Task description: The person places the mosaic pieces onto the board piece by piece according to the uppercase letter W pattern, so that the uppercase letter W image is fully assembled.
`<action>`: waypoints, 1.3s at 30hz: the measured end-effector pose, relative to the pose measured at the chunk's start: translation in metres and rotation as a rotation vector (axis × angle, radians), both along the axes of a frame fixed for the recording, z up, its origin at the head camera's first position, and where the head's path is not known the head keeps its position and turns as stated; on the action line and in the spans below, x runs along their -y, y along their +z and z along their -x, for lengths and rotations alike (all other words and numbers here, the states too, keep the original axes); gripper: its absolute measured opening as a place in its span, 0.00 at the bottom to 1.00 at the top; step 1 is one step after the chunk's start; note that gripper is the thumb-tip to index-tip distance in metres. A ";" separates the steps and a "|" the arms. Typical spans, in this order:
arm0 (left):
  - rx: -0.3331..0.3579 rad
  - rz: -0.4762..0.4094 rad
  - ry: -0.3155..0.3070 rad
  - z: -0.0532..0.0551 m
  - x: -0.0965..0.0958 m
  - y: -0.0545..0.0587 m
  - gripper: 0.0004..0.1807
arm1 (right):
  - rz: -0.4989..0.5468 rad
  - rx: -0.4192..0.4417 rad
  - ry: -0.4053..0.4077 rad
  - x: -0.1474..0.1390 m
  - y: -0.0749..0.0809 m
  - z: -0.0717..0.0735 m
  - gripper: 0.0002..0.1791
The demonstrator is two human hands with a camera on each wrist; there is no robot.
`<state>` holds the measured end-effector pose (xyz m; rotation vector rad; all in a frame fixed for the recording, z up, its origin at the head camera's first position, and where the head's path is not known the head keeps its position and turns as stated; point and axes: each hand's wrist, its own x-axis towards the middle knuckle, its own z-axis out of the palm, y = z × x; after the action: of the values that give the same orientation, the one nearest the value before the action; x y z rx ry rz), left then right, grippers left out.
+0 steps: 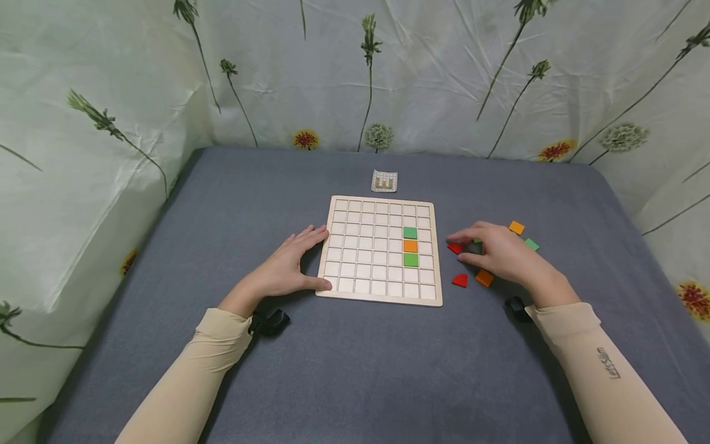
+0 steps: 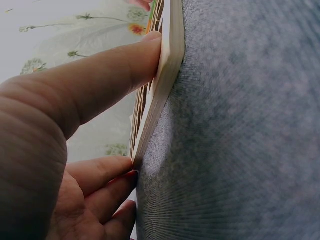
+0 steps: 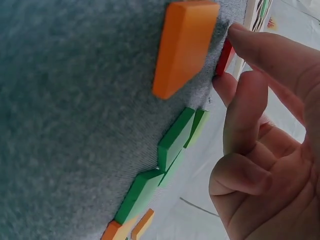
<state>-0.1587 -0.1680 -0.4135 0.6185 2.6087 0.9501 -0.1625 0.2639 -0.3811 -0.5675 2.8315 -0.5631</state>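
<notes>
A wooden grid board lies on the table, with two green tiles and an orange tile in one column near its right side. My left hand steadies the board's left side. Its thumb rests on the near corner, while straight fingertips touch the edge farther up. Right of the board, my right hand pinches a red tile between thumb and index fingertips, low at the table. Under that hand, green tiles are partly hidden in the head view.
Another red piece with a rounded corner and an orange tile lie near the right hand. Beyond it are an orange tile and a green tile. A small pattern card lies behind the board. Patterned cloth hangs behind the table.
</notes>
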 end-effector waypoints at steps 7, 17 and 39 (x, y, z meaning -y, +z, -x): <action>0.002 0.004 0.001 0.000 0.000 0.001 0.60 | -0.041 -0.019 0.004 0.003 -0.001 0.002 0.20; 0.004 -0.001 0.000 -0.001 0.000 0.002 0.61 | -0.035 -0.019 -0.008 0.005 -0.004 0.003 0.17; 0.010 -0.002 0.005 -0.001 0.000 0.001 0.61 | -0.010 0.034 -0.097 0.008 -0.003 0.012 0.17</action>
<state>-0.1575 -0.1677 -0.4127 0.6070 2.6023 0.9551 -0.1745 0.2563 -0.3846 -0.4163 2.8403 -0.5702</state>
